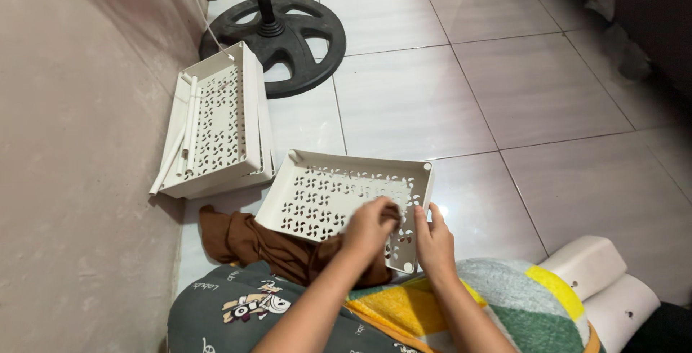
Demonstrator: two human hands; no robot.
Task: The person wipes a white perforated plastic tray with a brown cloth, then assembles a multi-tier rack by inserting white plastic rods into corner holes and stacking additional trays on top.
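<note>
- While it rests tilted between floor and lap, the white tray (317,194) shows pinwheel cutouts.
- Left hand (369,227) presses a bunched brown cloth (252,245) on it, fingers clenched.
- Right hand (435,241) grips its near corner.

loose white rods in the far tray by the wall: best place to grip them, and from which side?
Grip the white rods near their middle, coming from above. They lie lengthwise along the left wall of the far tray, leaning against it; one lower end sticks out past the rim. The wall blocks the left, and the tray's open side faces up.
</note>
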